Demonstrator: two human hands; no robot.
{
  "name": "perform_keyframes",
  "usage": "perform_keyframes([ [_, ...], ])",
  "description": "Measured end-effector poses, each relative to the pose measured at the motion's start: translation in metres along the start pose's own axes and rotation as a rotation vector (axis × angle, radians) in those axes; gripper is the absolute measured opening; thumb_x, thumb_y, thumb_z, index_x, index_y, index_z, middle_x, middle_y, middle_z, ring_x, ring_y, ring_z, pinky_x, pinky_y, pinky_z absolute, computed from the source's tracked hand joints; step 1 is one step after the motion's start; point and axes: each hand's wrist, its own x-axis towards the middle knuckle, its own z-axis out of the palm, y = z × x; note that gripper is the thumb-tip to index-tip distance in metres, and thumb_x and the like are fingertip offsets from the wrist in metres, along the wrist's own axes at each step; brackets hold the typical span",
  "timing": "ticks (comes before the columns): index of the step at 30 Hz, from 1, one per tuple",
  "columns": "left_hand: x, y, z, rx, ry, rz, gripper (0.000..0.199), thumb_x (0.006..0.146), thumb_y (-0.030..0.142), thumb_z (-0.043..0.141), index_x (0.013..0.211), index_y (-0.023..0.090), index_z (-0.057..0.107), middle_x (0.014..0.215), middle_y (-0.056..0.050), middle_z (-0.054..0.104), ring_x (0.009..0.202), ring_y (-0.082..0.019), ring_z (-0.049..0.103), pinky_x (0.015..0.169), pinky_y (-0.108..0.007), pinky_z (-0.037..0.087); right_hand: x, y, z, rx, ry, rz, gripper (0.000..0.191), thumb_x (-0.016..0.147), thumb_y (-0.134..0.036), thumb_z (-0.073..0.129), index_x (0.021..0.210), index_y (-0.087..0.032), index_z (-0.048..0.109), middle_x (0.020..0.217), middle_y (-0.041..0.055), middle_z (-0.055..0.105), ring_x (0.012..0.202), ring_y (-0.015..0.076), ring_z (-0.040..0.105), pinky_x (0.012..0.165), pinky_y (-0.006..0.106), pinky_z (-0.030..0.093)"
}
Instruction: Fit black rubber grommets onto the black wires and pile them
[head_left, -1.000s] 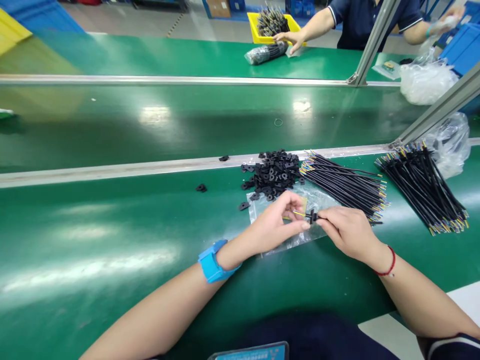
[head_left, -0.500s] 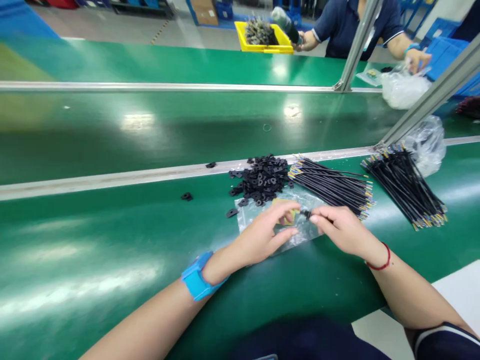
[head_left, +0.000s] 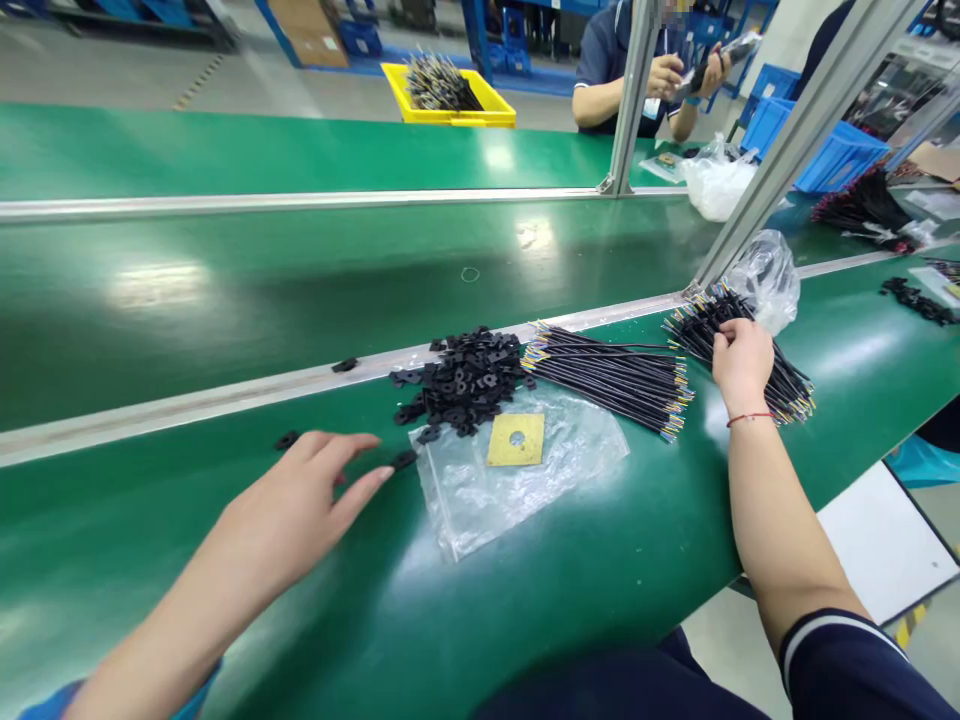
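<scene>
My left hand (head_left: 307,500) hovers over the green bench, thumb and forefinger apart, with its thumb tip beside a small black washer-like part (head_left: 403,460). A heap of such black parts (head_left: 472,380) lies just beyond. My right hand (head_left: 742,365) is on the right bundle of black cables (head_left: 780,375), its fingers bent together onto a cable; the fingertips are partly hidden. The other bundle of black cables (head_left: 611,375), with coloured wire ends, lies to its left. Between my hands, a yellow square with a round hole (head_left: 516,440) shows on a clear plastic bag (head_left: 480,515).
A metal rail (head_left: 187,393) edges the bench, and a slanted metal post (head_left: 795,150) rises behind the right bundle. Crumpled clear plastic (head_left: 769,280) sits by the post. Across the belt are a yellow bin (head_left: 487,105), a blue crate (head_left: 840,150) and a co-worker (head_left: 600,60) handling a dark bundle.
My hands have parted from a small black piece held over the bag. The left has moved left, opening; the right has reached onto the right bundle. The view has shifted right.
</scene>
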Motion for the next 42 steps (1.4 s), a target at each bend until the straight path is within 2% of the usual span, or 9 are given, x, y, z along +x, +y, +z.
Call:
perform_keyframes([
  [4, -0.017, -0.017, 0.016, 0.069, -0.063, -0.036, 0.045, 0.079, 0.047, 0.031, 0.102, 0.016, 0.055, 0.102, -0.014, 0.055, 0.069, -0.026, 0.060, 0.064, -0.039, 0.047, -0.014, -0.037, 0.000, 0.137, -0.133, -0.207, 0.020, 0.085, -0.021, 0.044, 0.098, -0.019, 0.059, 0.094, 0.0068, 0.062, 0.087, 0.0187, 0.057, 0.083, 0.033, 0.045],
  [9, -0.025, -0.019, 0.021, 0.006, -0.028, 0.036, 0.030, 0.083, 0.039, 0.032, 0.085, 0.021, 0.055, 0.089, -0.009, 0.057, 0.074, -0.024, 0.059, 0.063, -0.033, 0.045, -0.023, -0.107, 0.021, 0.141, -0.430, -0.759, 0.024, 0.087, -0.019, 0.046, 0.103, -0.015, 0.063, 0.104, 0.0094, 0.063, 0.100, 0.0208, 0.054, 0.092, 0.033, 0.040],
  [14, -0.028, -0.021, 0.019, -0.080, 0.016, 0.033, 0.024, 0.084, 0.038, 0.039, 0.089, 0.020, 0.054, 0.088, -0.007, 0.057, 0.077, -0.022, 0.058, 0.068, -0.032, 0.046, -0.012, -0.144, 0.040, 0.030, -0.499, -0.826, 0.024, 0.086, -0.020, 0.047, 0.101, -0.013, 0.064, 0.104, 0.0125, 0.061, 0.099, 0.0230, 0.053, 0.088, 0.033, 0.039],
  [20, -0.022, -0.008, 0.020, -0.158, 0.014, 0.023, 0.029, 0.084, 0.035, 0.042, 0.103, 0.017, 0.054, 0.095, -0.007, 0.055, 0.077, -0.019, 0.057, 0.070, -0.031, 0.046, -0.019, -0.144, 0.036, 0.063, -0.594, -0.783, 0.016, 0.084, -0.024, 0.051, 0.090, -0.016, 0.062, 0.090, 0.0078, 0.063, 0.076, 0.0176, 0.056, 0.068, 0.028, 0.040],
  [24, -0.006, 0.002, 0.028, -0.079, 0.045, 0.029, 0.030, 0.085, 0.035, 0.041, 0.104, 0.017, 0.055, 0.095, -0.008, 0.054, 0.079, -0.021, 0.057, 0.069, -0.031, 0.045, -0.032, -0.140, 0.030, 0.069, -0.572, -0.731, 0.018, 0.088, -0.031, 0.048, 0.088, -0.018, 0.062, 0.091, 0.0052, 0.064, 0.079, 0.0167, 0.057, 0.068, 0.026, 0.039],
  [28, 0.005, 0.002, 0.029, -0.047, 0.049, 0.077, 0.025, 0.083, 0.034, 0.041, 0.091, 0.017, 0.057, 0.089, -0.008, 0.054, 0.074, -0.022, 0.056, 0.066, -0.033, 0.043, -0.037, -0.136, 0.021, 0.131, -0.415, -0.652, 0.021, 0.091, -0.030, 0.044, 0.090, -0.019, 0.062, 0.094, 0.0066, 0.065, 0.087, 0.0192, 0.058, 0.076, 0.028, 0.041],
  [32, 0.005, 0.001, 0.024, -0.289, 0.018, 0.026, 0.023, 0.077, 0.037, 0.049, 0.087, 0.017, 0.056, 0.078, -0.004, 0.055, 0.066, -0.019, 0.054, 0.065, -0.032, 0.044, -0.045, -0.127, -0.003, 0.354, -0.220, -0.631, 0.026, 0.093, -0.027, 0.038, 0.099, -0.017, 0.061, 0.099, 0.0087, 0.064, 0.095, 0.0194, 0.058, 0.085, 0.030, 0.042],
  [38, 0.002, 0.031, 0.024, -0.882, -0.080, 0.080, 0.030, 0.073, 0.035, 0.057, 0.098, 0.017, 0.059, 0.076, -0.001, 0.057, 0.068, -0.014, 0.054, 0.064, -0.028, 0.048, -0.094, -0.128, -0.016, 0.257, -0.587, -0.869, 0.025, 0.092, -0.023, 0.043, 0.111, -0.020, 0.058, 0.105, 0.0058, 0.065, 0.091, 0.0171, 0.060, 0.079, 0.028, 0.045],
  [42, 0.009, 0.063, 0.024, -1.121, -0.157, 0.109, 0.022, 0.071, 0.031, 0.061, 0.086, 0.016, 0.061, 0.067, 0.001, 0.057, 0.059, -0.011, 0.053, 0.061, -0.027, 0.046, -0.118, -0.135, -0.005, -0.036, -0.651, -0.964, 0.027, 0.094, -0.022, 0.037, 0.101, -0.020, 0.062, 0.091, 0.0077, 0.063, 0.079, 0.0174, 0.059, 0.063, 0.027, 0.042],
])
